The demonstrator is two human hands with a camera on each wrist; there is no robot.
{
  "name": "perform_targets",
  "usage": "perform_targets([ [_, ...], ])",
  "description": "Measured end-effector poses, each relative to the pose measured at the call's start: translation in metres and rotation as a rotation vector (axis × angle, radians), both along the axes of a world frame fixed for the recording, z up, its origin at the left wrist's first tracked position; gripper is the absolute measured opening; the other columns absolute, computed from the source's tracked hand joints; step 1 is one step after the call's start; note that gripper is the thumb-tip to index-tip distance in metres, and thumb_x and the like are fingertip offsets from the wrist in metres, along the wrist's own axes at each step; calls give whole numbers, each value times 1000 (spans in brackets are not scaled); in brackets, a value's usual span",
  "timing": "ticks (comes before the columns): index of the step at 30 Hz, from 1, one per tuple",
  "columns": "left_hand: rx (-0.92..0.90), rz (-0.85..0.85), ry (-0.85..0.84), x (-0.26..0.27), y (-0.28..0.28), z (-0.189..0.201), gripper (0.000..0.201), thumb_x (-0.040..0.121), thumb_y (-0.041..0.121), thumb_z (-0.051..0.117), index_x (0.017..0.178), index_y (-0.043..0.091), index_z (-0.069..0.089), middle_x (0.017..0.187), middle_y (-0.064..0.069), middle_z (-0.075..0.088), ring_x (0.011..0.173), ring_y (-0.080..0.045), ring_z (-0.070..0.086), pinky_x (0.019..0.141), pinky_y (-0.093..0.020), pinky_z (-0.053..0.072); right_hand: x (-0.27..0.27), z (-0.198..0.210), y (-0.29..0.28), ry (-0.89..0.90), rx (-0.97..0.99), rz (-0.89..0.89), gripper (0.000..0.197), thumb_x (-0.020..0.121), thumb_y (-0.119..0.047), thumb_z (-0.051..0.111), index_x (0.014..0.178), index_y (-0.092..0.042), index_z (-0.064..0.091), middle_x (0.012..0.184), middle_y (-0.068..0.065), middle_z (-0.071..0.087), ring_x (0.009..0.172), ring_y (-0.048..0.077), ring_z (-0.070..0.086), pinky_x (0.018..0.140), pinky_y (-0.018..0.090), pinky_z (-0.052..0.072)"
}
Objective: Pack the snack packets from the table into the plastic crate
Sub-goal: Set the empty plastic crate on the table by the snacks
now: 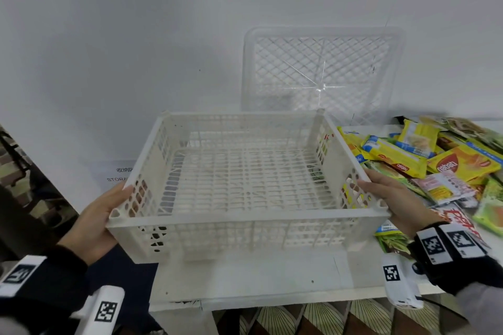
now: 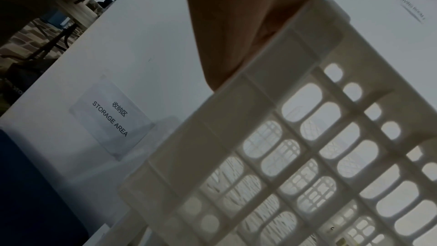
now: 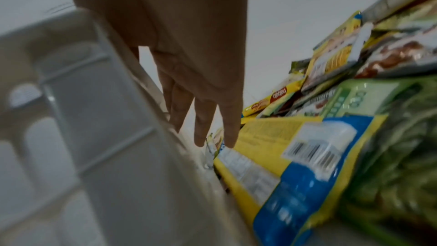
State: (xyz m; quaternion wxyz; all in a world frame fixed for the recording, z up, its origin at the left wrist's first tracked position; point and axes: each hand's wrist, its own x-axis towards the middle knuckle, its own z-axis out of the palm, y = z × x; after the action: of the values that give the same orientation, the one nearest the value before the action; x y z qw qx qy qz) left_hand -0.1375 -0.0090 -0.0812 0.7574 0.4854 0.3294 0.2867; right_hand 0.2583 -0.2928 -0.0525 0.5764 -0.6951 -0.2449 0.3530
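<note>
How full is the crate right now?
Empty: the head view shows the crate with its slatted floor bare, while the packets lie piled on the table to its right.

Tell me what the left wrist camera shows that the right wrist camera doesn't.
Left wrist only: a STORAGE AREA sign and the left hand lying against the rim of the crate. Right wrist only: the pile of snack packets and the right hand, fingers straight, beside the crate's wall. Both: a close-up of the white slotted crate side.
</note>
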Motion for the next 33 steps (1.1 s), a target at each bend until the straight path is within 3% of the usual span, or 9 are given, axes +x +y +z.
perform_targets([
  [5,4,-6,-18,15,-8,-4,45,85,29,51,127,13,56,119,-16,63,97,-29,66,81,-43,56,8,1,-6,-13,5,-47,26,92,-11,52,107,-26,66,87,-7,72,80,16,65,70,31,45],
  [9,-1,21,-16,22,-8,-3,43,83,29,52,122,12,59,111,-13,67,91,-26,69,84,-44,52,10,2,-8,51,25,-28,27,93,-9,50,106,-28,64,93,-2,74,79,19,68,64,33,50],
  [14,0,13,-7,31,-13,3,35,84,26,51,115,13,61,106,-10,69,86,-23,69,69,-35,58,18,0,-11,48,16,-43,27,93,-10,49,104,-29,63,82,-7,74,68,11,69,57,27,50],
  [17,4,38,11,39,-15,4,29,89,23,49,112,12,61,102,-10,68,84,-23,68,71,-36,54,24,-1,-13,65,22,-63,27,93,-9,49,104,-29,63,80,-9,74,64,10,69,50,25,53],
  [20,5,48,28,46,-13,5,32,90,22,48,118,9,59,106,-13,66,89,-27,65,76,-40,51,28,-2,-14,68,17,-84,25,93,-11,49,104,-29,64,80,-8,74,65,11,70,54,27,51],
  [22,28,37,47,49,-11,7,31,92,22,46,117,11,60,105,-12,68,87,-26,67,73,-38,53,28,-1,-14,81,24,-93,26,94,-11,49,104,-28,64,81,-7,74,65,13,71,52,28,52],
  [26,95,0,125,47,-9,9,27,95,24,45,115,16,62,104,-10,71,86,-24,70,66,-34,56,26,2,-13,127,39,-86,26,95,-11,46,108,-26,62,88,-1,75,70,18,72,50,27,55],
  [29,201,-56,244,42,-7,14,26,95,27,46,113,19,64,104,-9,71,88,-24,70,69,-37,55,23,4,-12,125,42,-91,25,96,-11,46,110,-25,61,86,0,75,69,18,71,50,28,55],
  [33,433,14,343,44,-8,28,23,96,13,47,112,21,62,108,0,70,85,-11,69,67,-19,54,19,6,-13,91,40,-139,22,95,-12,47,108,-22,62,86,-1,75,71,18,71,57,32,55],
])
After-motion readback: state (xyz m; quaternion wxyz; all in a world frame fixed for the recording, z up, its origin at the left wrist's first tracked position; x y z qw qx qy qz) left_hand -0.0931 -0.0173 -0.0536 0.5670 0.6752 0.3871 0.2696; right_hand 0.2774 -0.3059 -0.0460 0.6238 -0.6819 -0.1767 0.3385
